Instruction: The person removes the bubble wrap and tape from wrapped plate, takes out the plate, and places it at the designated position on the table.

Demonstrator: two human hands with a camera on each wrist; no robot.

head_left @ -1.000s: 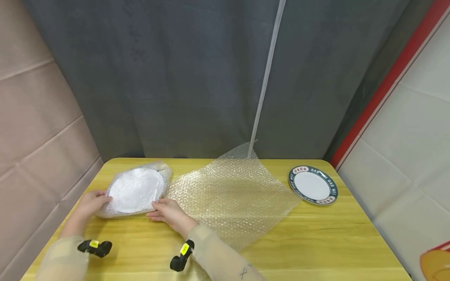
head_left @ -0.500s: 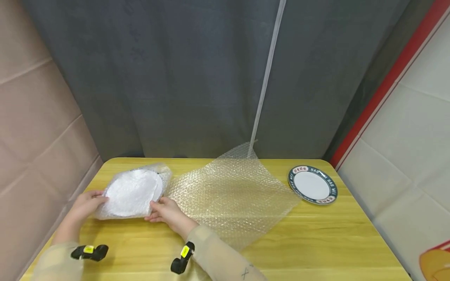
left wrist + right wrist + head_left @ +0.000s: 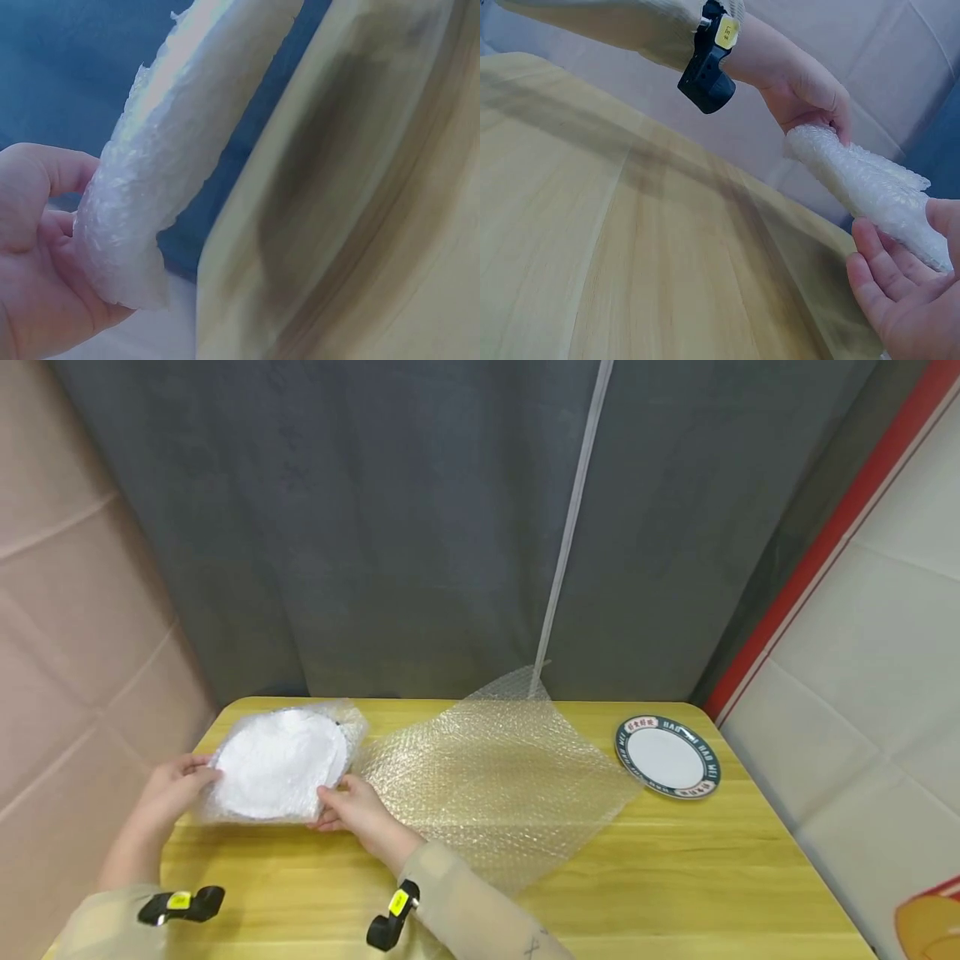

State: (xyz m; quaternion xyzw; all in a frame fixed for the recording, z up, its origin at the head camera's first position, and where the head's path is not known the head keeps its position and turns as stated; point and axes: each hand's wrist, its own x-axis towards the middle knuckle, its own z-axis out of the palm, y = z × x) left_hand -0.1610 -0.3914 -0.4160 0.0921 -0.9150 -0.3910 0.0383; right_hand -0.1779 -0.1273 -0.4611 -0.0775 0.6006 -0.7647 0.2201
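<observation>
A round white item wrapped in bubble wrap, probably a plate (image 3: 281,764), is held just above the left part of the table. My left hand (image 3: 168,789) grips its left edge, thumb on top. With thumb above and fingers beneath, my right hand (image 3: 360,814) pinches the near right edge. In the left wrist view the wrapped bundle (image 3: 157,165) lies in the grasp of the left hand (image 3: 49,240). The right wrist view has both hands on the bundle (image 3: 870,187), the right hand (image 3: 922,292) supporting it from below.
A loose sheet of bubble wrap (image 3: 495,777) is spread on the yellow wooden table (image 3: 697,877), its far corner against the grey curtain (image 3: 420,568). An unwrapped plate (image 3: 667,757) with a dark green lettered rim lies at the right.
The wrapped bundle has risen slightly and shifted a little left in both hands. My left hand has moved left with it; the loose sheet and unwrapped plate stay put.
</observation>
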